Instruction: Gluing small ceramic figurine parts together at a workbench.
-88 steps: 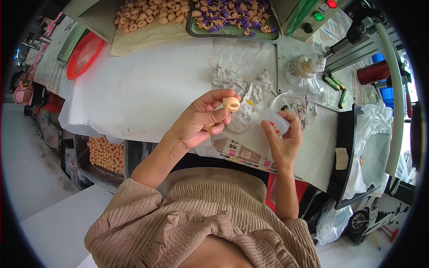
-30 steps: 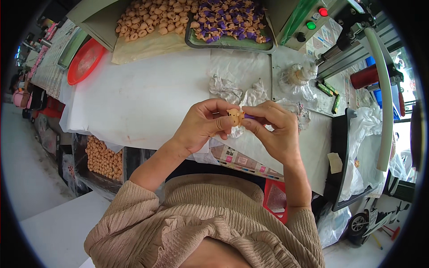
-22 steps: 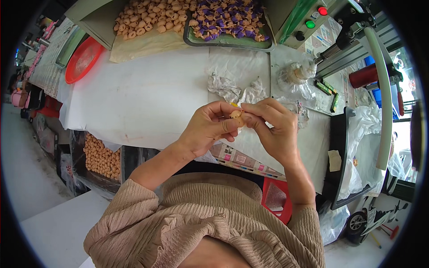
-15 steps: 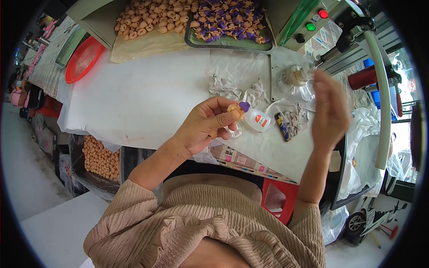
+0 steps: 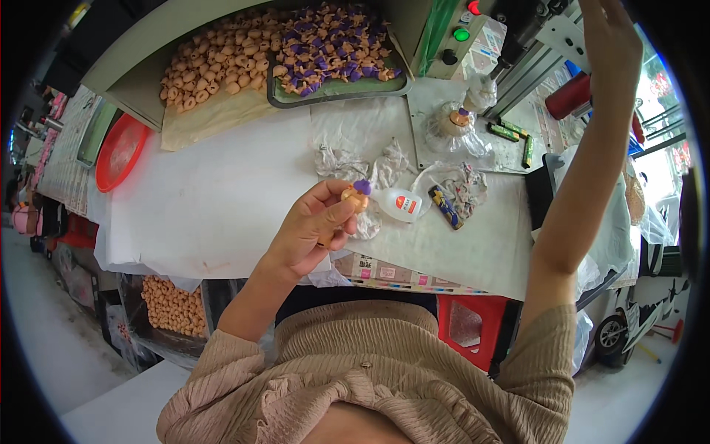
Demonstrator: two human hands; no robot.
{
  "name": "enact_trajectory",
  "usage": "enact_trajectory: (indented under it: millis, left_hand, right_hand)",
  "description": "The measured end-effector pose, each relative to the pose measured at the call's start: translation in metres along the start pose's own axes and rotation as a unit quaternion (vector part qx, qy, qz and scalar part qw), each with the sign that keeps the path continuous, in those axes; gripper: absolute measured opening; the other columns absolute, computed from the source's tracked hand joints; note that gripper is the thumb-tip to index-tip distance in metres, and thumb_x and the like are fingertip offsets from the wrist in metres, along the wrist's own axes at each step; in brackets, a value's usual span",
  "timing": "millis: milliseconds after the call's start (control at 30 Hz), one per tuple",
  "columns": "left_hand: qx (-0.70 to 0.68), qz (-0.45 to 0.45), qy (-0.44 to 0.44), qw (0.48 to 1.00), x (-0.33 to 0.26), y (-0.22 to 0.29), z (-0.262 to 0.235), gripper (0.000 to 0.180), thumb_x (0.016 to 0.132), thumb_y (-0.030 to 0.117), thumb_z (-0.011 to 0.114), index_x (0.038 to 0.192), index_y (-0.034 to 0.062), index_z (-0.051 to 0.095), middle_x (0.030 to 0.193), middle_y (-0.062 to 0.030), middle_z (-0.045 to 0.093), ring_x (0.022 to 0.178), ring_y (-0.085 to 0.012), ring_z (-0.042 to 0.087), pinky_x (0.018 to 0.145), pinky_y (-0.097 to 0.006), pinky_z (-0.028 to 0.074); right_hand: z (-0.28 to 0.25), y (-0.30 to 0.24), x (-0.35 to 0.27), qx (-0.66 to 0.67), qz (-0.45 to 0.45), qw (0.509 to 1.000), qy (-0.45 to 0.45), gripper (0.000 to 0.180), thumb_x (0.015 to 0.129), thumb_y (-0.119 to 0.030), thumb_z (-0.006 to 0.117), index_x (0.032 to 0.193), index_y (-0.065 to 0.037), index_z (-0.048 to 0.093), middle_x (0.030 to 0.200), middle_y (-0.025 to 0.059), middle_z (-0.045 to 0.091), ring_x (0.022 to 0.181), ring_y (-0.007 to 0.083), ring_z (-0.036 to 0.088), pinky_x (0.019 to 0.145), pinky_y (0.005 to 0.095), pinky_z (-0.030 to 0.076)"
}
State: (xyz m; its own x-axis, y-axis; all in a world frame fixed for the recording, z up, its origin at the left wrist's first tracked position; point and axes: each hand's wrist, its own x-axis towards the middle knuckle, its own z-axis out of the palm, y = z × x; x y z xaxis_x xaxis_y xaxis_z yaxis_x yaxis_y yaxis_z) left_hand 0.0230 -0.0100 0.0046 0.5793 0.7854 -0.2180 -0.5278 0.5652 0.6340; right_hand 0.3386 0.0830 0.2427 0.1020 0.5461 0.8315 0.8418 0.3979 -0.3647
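Pinching one small, rounded peach-and-purple figure (image 5: 356, 197) above the white-covered desk (image 5: 214, 185): my left hand (image 5: 305, 231), thumb against fingers. Near it, lying flat: one white plastic bottle (image 5: 400, 205), red-orange label. Raised at upper right, near the metal press (image 5: 520, 35): my right hand (image 5: 612, 43), fingers partly cropped, grip not discernible. Beyond: one dark-rimmed tray (image 5: 344, 99), peach-and-purple pieces.

The left hand (image 5: 309, 228) pinches a tan-and-purple figurine (image 5: 358, 195) near a white bottle (image 5: 398, 205); the right hand (image 5: 612, 43) is raised.
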Motion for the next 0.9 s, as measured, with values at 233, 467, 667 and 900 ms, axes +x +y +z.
enact_trajectory:
  millis: [233,467,667,900]
  left_hand:
    - [0.005,0.022,0.044,0.999,-0.007,0.016,-0.015,0.026,0.091,0.012,0.064,0.116,0.0072,0.057,0.1,-0.005,0.064,0.072,-0.0066,0.058,0.047,-0.017,0.04]
    - [0.011,-0.004,-0.04,0.999,0.037,0.003,0.018,0.024,0.092,0.012,0.061,0.116,0.0085,0.057,0.105,-0.0105,0.063,0.074,-0.0075,0.058,0.047,-0.017,0.041]
    - [0.039,0.007,0.004,0.999,0.032,0.009,0.001,0.028,0.094,0.011,0.058,0.121,0.0078,0.054,0.112,-0.0124,0.06,0.079,-0.0081,0.055,0.047,-0.014,0.039]
    - [0.068,0.012,0.046,0.997,0.042,0.013,-0.007,0.029,0.096,0.009,0.054,0.125,0.0088,0.053,0.118,-0.0105,0.059,0.085,-0.0077,0.058,0.048,-0.015,0.039]
  right_hand:
    - [0.016,0.013,-0.166,-0.083,0.123,0.951,-0.27,0.02,0.087,-0.011,0.062,0.105,-0.005,0.07,0.102,0.0129,0.068,0.094,0.0267,0.064,0.086,0.0344,0.049]
    - [0.082,0.087,-0.227,-0.126,0.018,0.977,-0.17,0.029,0.081,0.006,0.057,0.105,-0.007,0.067,0.11,0.0147,0.058,0.1,0.0341,0.054,0.086,0.0419,0.046]
    - [-0.019,0.071,-0.212,-0.051,0.088,0.993,-0.066,0.029,0.083,0.01,0.058,0.106,-0.004,0.068,0.102,0.015,0.06,0.084,0.0242,0.062,0.074,0.03,0.049]
    - [-0.202,0.15,-0.236,-0.375,0.275,0.873,-0.148,0.029,0.089,-0.003,0.053,0.115,-0.007,0.065,0.11,0.0201,0.063,0.094,0.0342,0.064,0.079,0.0344,0.05]
